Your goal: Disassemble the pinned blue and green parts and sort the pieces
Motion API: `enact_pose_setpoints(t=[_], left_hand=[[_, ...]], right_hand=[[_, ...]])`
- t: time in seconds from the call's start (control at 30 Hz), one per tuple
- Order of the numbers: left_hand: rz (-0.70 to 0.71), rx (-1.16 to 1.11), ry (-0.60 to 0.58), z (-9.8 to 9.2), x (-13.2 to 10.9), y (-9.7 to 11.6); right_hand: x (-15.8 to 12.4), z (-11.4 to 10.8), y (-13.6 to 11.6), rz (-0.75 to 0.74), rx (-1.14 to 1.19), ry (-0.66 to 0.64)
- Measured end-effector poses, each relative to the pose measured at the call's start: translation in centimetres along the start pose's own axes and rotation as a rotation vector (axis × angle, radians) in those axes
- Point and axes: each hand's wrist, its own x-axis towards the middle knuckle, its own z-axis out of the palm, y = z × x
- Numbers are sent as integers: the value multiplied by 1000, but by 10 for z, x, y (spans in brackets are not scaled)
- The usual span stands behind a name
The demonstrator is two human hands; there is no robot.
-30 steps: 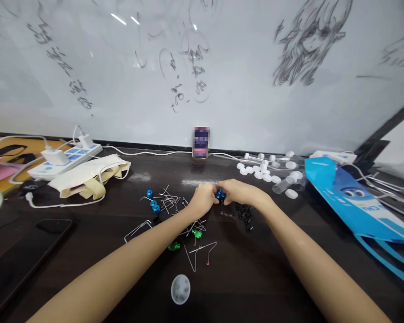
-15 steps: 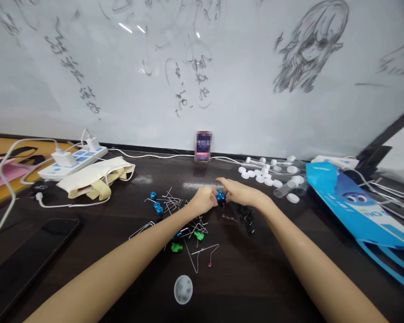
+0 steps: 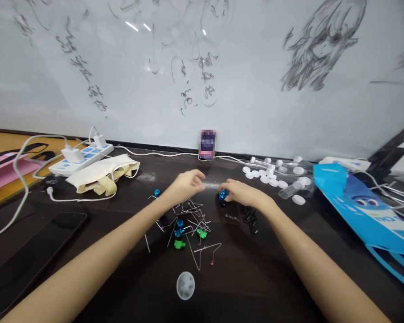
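My right hand [image 3: 244, 193] grips a small shiny blue metal part [image 3: 223, 194] with a dark lower end, just above or on the table; which of the two, I cannot tell. Over the far side of a pile of bent metal wires [image 3: 197, 213] hovers my left hand [image 3: 187, 185], its fingers loosely curled and apart, with nothing seen in them. Among the wires lie blue parts [image 3: 179, 232] and two green ones [image 3: 179, 244], [image 3: 202, 233]. Black linked pieces [image 3: 249, 219] rest beside my right wrist, partly behind it.
White caps [image 3: 269, 176] and clear tubes [image 3: 291, 189] lie at the back right, near a blue bag [image 3: 363, 206]. A small whitish cup [image 3: 186, 285] stands in front. On the left are a black phone-like slab [image 3: 37, 260], a cloth bag [image 3: 103, 172] and a power strip [image 3: 87, 159].
My left hand has come away from the blue part, moving left and opening. My right hand keeps hold of that part. The whole view has shifted slightly.
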Motion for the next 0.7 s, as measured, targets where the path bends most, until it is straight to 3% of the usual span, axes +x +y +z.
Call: enact_pose_setpoints(t=[0.13,0.23,0.37,0.53,0.7], left_hand=[[-10,141,131,-51,-34,-13],[-42,249,184,-71,-57,-33],[-100,357,169,-76,-68,-47],[-69,447,-28,-74,-67,-45],[18,552,-116,-70,-72,-50]], right_hand=[[1,0,-7,-8,-16,40],[2,1,-9,15,-45,62],[4,3,-9,46,-90,76],[5,3,-7,69,-123,60],[-4,-6,-12,119,-142,91]])
